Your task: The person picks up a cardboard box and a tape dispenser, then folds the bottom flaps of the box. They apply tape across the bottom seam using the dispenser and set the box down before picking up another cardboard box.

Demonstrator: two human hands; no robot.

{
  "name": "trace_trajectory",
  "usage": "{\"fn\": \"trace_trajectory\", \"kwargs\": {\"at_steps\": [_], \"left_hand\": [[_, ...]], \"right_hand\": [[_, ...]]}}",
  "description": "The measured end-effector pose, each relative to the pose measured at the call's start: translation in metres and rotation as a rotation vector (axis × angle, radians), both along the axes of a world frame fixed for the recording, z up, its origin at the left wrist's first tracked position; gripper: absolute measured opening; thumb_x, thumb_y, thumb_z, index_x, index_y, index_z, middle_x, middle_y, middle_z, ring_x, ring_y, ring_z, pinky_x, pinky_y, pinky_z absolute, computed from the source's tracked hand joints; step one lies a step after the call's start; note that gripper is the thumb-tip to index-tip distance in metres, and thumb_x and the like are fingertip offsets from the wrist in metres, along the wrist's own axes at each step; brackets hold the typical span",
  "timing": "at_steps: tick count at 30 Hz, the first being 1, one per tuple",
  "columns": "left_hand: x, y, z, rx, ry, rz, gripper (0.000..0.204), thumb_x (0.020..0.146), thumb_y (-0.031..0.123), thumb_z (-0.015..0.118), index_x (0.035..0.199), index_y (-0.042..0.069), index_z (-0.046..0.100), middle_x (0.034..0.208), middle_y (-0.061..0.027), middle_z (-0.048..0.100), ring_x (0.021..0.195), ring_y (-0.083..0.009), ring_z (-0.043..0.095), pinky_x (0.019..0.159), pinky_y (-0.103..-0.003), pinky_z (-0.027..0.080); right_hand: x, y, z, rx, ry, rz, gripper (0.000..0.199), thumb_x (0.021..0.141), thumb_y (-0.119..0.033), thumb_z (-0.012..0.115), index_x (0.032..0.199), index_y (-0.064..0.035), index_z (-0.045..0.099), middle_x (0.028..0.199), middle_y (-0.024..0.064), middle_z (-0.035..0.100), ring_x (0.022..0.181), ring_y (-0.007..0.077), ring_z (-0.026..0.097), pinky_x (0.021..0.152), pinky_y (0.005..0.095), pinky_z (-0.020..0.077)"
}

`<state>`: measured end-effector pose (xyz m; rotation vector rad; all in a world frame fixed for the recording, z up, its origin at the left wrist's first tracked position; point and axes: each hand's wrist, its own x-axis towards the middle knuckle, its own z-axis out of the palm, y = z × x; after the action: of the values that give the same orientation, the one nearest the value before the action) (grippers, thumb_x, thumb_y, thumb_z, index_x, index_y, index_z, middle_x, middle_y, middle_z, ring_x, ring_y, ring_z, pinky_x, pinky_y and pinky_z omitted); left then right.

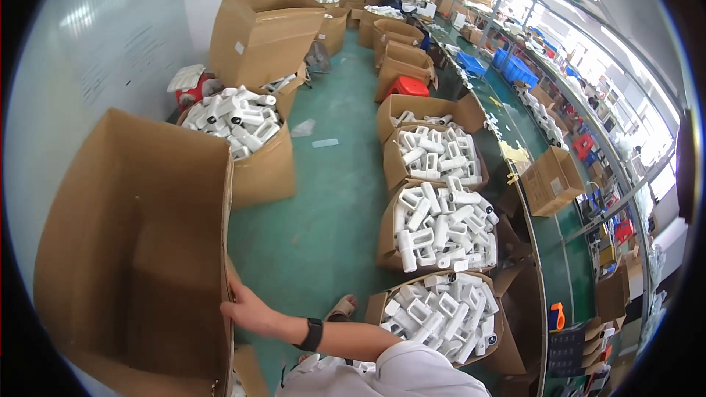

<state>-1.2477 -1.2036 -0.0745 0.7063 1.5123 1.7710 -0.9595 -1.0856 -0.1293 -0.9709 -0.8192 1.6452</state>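
Note:
Reaching across to the left, my right hand (250, 314) is closed over the near right edge of a tall cardboard box (147, 198). Its fingers bend round the rim, and some are hidden by the wall. A dark watch band (312, 334) circles the wrist below a white sleeve (426, 367). The box stands open, and I see bare brown walls inside it; its lower left runs into the dark picture rim. My left hand does not show.
Cartons of white plastic housings (445, 224) line the right side, beside a long green-topped bench (544, 239). Another filled carton (261, 173) stands beyond my box. Green floor (323, 213) runs between them. A sandalled foot (342, 307) shows below. People work far back.

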Motion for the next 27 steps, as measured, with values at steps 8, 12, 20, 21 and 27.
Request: {"fn": "trace_trajectory", "kwargs": {"at_steps": [8, 12, 20, 21, 27], "left_hand": [[0.053, 0.040, -0.039, 0.163, 0.292, -0.135, 0.040, 0.075, 0.022, 0.064, 0.110, 0.002, 0.058, 0.110, -0.0190, 0.058, 0.095, -0.0321, 0.057, 0.076, -0.043, 0.049], [0.212, 0.100, 0.017, 0.064, -0.022, -0.281, 0.041, 0.077, 0.021, 0.066, 0.112, 0.001, 0.057, 0.111, -0.0175, 0.058, 0.096, -0.0313, 0.057, 0.086, -0.044, 0.048], [0.321, 0.261, -0.089, 0.058, 0.191, -0.806, 0.052, 0.080, 0.032, 0.068, 0.120, 0.002, 0.054, 0.118, -0.0149, 0.058, 0.107, -0.0273, 0.054, 0.104, -0.043, 0.035], [0.343, 0.283, -0.093, -0.044, 0.038, -0.918, 0.056, 0.080, 0.036, 0.070, 0.121, 0.002, 0.054, 0.119, -0.0152, 0.058, 0.110, -0.0268, 0.053, 0.107, -0.043, 0.032], [0.621, 0.400, -0.036, 0.083, -0.418, -1.107, 0.060, 0.066, 0.004, 0.053, 0.126, 0.001, 0.050, 0.114, -0.0136, 0.059, 0.104, -0.0293, 0.059, 0.091, -0.042, 0.049]], "right_hand": [[0.171, -0.008, 0.066, 0.255, 0.174, -0.146, 0.083, 0.082, 0.009, 0.043, 0.152, -0.0033, -0.001, 0.157, 0.0102, 0.016, 0.144, 0.0183, 0.015, 0.114, 0.0297, 0.0183], [0.256, -0.001, 0.069, 0.408, -0.042, -0.381, 0.080, 0.083, 0.010, 0.046, 0.151, -0.0006, 0.007, 0.156, 0.0101, 0.017, 0.144, 0.0187, 0.016, 0.113, 0.0320, 0.0211], [0.413, 0.020, 0.089, 0.491, -0.103, -0.799, 0.063, 0.085, 0.006, 0.051, 0.143, 0.0033, 0.025, 0.137, 0.0109, 0.042, 0.128, 0.0190, 0.040, 0.107, 0.0323, 0.0298], [0.437, 0.026, 0.085, 0.479, -0.281, -0.852, 0.062, 0.086, 0.005, 0.052, 0.142, 0.0031, 0.026, 0.134, 0.0111, 0.044, 0.125, 0.0187, 0.042, 0.105, 0.0323, 0.0328], [0.569, 0.108, 0.094, 0.422, -0.360, -1.220, 0.051, 0.082, -0.002, 0.056, 0.131, 0.0022, 0.041, 0.115, 0.0068, 0.057, 0.099, 0.0131, 0.057, 0.084, 0.0264, 0.0472]]}}
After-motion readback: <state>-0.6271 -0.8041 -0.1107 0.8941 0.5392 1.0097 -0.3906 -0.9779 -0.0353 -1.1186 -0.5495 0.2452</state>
